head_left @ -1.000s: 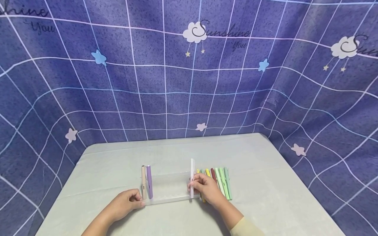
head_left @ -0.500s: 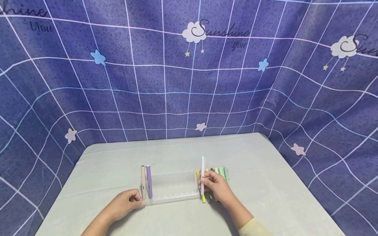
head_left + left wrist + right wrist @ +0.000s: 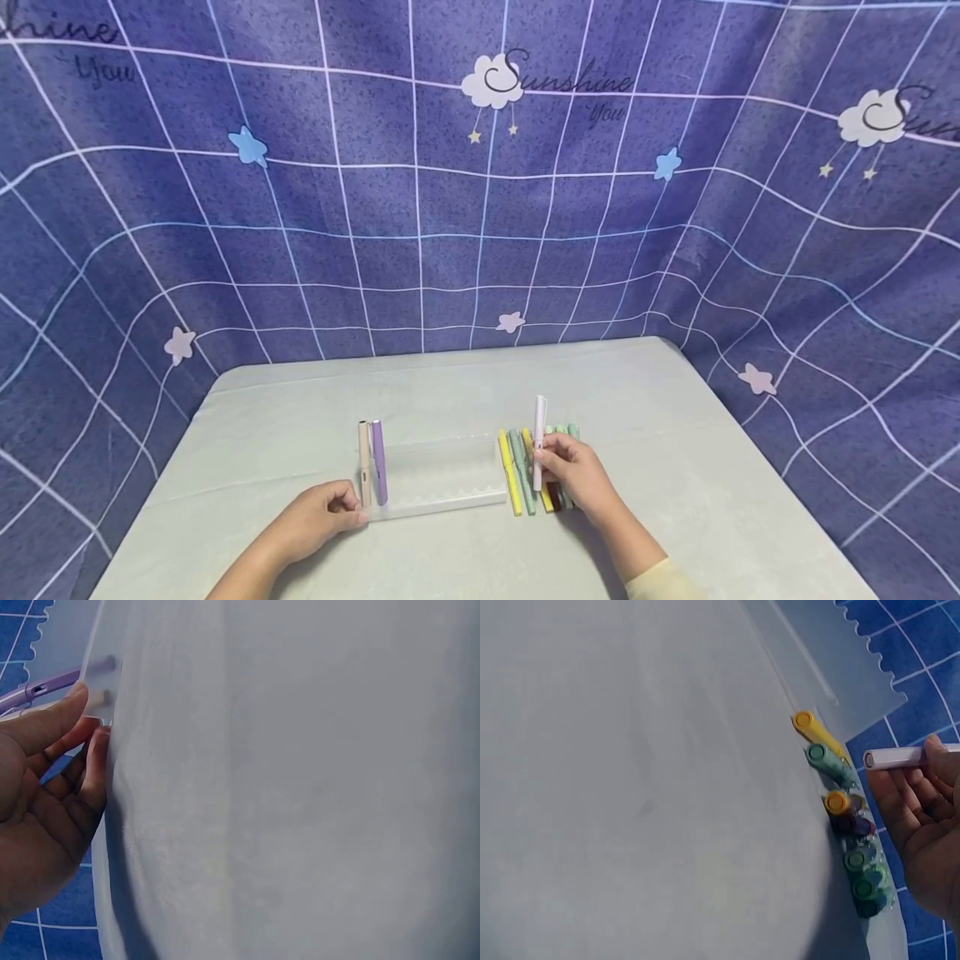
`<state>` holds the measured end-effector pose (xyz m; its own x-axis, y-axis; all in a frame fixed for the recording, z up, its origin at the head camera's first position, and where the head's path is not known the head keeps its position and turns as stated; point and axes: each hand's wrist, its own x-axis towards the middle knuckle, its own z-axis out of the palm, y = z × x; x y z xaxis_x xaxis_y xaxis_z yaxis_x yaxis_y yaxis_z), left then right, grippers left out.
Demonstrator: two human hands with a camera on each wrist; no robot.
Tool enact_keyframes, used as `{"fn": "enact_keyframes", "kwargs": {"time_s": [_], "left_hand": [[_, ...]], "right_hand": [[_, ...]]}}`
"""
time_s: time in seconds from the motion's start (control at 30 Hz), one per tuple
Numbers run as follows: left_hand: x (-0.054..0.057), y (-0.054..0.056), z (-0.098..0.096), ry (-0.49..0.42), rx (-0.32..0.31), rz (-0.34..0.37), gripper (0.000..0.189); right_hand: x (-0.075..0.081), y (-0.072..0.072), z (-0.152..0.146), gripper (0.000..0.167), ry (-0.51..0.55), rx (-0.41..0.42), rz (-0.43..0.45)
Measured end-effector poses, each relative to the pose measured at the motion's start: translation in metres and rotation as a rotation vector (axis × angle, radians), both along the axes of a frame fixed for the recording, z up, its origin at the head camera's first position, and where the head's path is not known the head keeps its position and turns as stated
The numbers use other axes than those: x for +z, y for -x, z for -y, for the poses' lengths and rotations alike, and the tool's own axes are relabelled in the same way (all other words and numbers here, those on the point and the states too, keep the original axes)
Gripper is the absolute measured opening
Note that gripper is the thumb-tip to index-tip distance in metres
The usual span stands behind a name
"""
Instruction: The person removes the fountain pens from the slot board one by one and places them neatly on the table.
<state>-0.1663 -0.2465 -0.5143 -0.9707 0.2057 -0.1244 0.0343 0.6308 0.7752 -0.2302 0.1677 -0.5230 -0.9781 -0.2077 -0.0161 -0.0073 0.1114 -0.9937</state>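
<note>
A clear plastic pen rack (image 3: 442, 503) with a notched edge lies on the table. At its left end rest a beige pen (image 3: 365, 471) and a purple pen (image 3: 380, 467), side by side. My left hand (image 3: 322, 521) pinches the rack's near left corner; in the left wrist view the thumb lies on the clear plastic (image 3: 101, 675). Between thumb and fingers, my right hand (image 3: 581, 473) holds a pale pinkish-white pen (image 3: 539, 429) upright, its cap end up. That pen is above a row of pens right of the rack, and the hand hides part of the row.
Lying side by side in the row are a yellow pen (image 3: 510, 473), a grey-green pen (image 3: 522, 473), a second yellow pen (image 3: 837, 802), a dark red pen (image 3: 847, 824) and several green ones. A blue gridded curtain (image 3: 450, 208) surrounds the pale-covered table (image 3: 420, 558).
My right hand has carried the whitish pen rightward from the rack's right end to over the row, uncovering the yellow and grey-green pens. The left hand has stayed at the corner.
</note>
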Motion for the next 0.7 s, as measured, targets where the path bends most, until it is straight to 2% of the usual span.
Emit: {"fn": "enact_keyframes", "kwargs": {"time_s": [0.13,0.47,0.7], "left_hand": [[0.0,0.0,0.0,0.001,0.0,-0.002,0.028],[-0.001,0.0,0.001,-0.009,0.002,-0.002,0.028],[-0.002,0.001,0.001,0.023,0.013,-0.006,0.027]], "right_hand": [[0.001,0.0,-0.007,0.033,0.001,-0.046,0.014],[0.002,0.0,-0.026,0.025,-0.107,-0.188,0.022],[0.001,0.003,-0.041,0.026,-0.128,-0.222,0.036]]}}
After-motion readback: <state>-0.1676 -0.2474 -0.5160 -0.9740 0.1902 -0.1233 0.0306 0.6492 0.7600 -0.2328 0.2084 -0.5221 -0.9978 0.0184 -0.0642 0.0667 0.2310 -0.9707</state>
